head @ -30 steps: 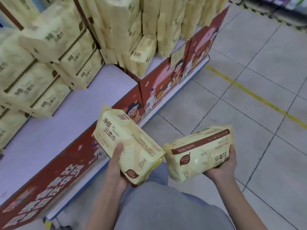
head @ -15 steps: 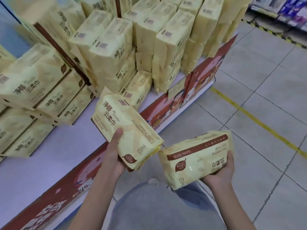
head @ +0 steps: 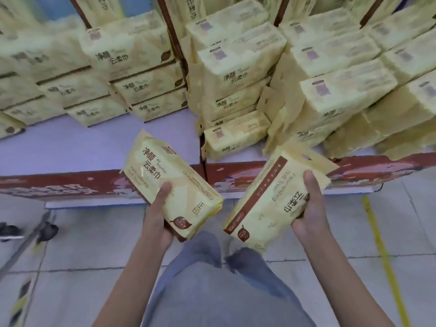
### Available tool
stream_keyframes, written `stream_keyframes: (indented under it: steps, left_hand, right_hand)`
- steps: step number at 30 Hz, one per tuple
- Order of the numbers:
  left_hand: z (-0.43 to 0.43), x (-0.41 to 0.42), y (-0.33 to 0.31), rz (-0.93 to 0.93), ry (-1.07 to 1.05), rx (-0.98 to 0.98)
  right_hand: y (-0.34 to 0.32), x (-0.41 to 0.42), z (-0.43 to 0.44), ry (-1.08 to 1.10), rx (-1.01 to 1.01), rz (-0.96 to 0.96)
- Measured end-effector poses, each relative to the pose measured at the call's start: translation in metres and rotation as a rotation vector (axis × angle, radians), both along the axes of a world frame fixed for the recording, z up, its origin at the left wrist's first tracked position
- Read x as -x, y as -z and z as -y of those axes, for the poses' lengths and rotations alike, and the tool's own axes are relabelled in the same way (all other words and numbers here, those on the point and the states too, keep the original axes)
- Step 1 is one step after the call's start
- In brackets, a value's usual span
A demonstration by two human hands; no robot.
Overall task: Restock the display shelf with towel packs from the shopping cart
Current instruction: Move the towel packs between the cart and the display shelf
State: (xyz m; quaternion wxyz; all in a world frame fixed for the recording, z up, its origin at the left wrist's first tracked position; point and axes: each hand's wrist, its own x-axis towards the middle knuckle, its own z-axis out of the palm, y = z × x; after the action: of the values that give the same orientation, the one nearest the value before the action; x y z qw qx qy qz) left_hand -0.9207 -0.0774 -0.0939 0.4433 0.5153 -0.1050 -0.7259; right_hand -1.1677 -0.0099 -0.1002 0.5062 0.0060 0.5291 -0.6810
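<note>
My left grip is wrapped round one towel pack, thumb on its face. My right grip clasps a second towel pack the same way. Both hang tilted just before the display shelf, over its red front edge. Further back on the shelf stand the stacked packs.

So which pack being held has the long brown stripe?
The pack in the right hand: a brown band runs along it. The pack in the left hand shows mostly yellow.
</note>
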Motion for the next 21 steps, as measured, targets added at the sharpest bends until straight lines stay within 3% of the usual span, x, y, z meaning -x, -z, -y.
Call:
stream_keyframes:
  steps: [9,15,21]
  left_hand:
    - [-0.017,-0.007,0.006,0.013,-0.180,-0.064]
    - [-0.010,-0.008,0.005,0.014,-0.228,-0.085]
    - [0.000,-0.004,0.004,-0.002,-0.207,-0.062]
  right_hand:
    - [-0.036,-0.020,0.102,-0.352,0.063,-0.519]
    - [-0.056,-0.033,0.172,-0.625,0.265,-1.037]
    - [-0.034,-0.019,0.216,-0.986,0.308,-2.023]
